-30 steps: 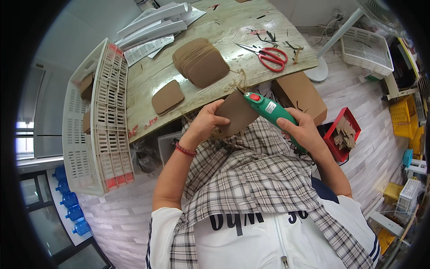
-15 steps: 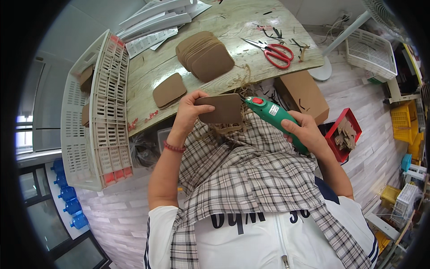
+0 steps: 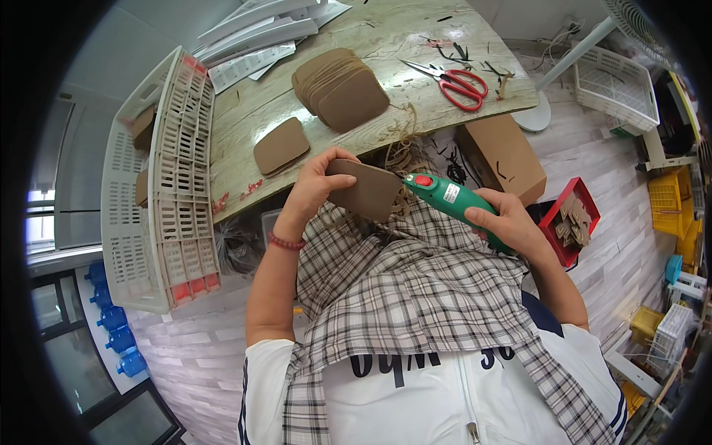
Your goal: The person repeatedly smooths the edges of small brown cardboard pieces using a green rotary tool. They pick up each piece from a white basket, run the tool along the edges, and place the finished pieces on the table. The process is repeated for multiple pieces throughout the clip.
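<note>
A brown panel (image 3: 363, 194) is pinched at its left side by the left hand (image 3: 315, 182), with the thumb laid flat on the upper face and the other fingers tucked behind, partly hidden. A green handheld tool (image 3: 460, 200) is gripped by the right hand (image 3: 508, 222); its body is pressed by the thumb from above and wrapped by fingers that are mostly concealed underneath. The tool's nose is held at the panel's right edge, between the two sets of fingers; whether the edge is touched cannot be told. Curly tan trimmings (image 3: 400, 153) are seen just beyond the nose.

Farther out from the left fingers, a small stack of panels (image 3: 281, 147) and a larger pile of panels (image 3: 356, 101) are set on the table (image 3: 233, 159). Red-handled scissors (image 3: 463, 90) are laid beyond the right fingers, and a red box (image 3: 549, 230) of small brown pieces (image 3: 572, 222) is placed to their right.
</note>
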The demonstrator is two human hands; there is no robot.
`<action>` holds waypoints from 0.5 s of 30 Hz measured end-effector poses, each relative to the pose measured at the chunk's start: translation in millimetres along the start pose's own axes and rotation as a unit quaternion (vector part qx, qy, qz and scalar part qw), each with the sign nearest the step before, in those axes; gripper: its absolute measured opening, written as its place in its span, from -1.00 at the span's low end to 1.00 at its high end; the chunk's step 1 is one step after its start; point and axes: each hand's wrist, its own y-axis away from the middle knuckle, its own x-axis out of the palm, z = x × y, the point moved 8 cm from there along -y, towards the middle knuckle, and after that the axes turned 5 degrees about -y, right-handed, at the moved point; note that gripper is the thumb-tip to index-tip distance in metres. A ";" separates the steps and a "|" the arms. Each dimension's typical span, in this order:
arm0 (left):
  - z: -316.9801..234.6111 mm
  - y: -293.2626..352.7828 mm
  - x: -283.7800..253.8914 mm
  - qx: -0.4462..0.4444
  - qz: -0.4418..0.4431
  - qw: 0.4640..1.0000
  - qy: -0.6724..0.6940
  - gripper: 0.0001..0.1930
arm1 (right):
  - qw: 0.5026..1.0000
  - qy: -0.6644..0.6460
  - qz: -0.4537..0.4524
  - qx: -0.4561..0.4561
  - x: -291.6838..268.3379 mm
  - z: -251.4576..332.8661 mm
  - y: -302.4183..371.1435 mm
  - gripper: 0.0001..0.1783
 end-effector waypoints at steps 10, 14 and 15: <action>20.1 0.8 -2.4 -0.031 -0.027 0.997 0.064 -0.77 | 1.000 0.022 -0.001 -0.003 7.4 2.2 -0.4 -0.58; 21.0 0.9 6.7 -0.036 -0.003 0.998 0.056 -0.78 | 0.999 0.036 0.007 -0.002 11.0 3.4 -4.1 -0.57; 19.4 2.3 10.4 -0.038 0.004 0.998 0.057 -0.79 | 0.999 0.033 0.009 -0.003 12.3 4.0 -4.8 -0.57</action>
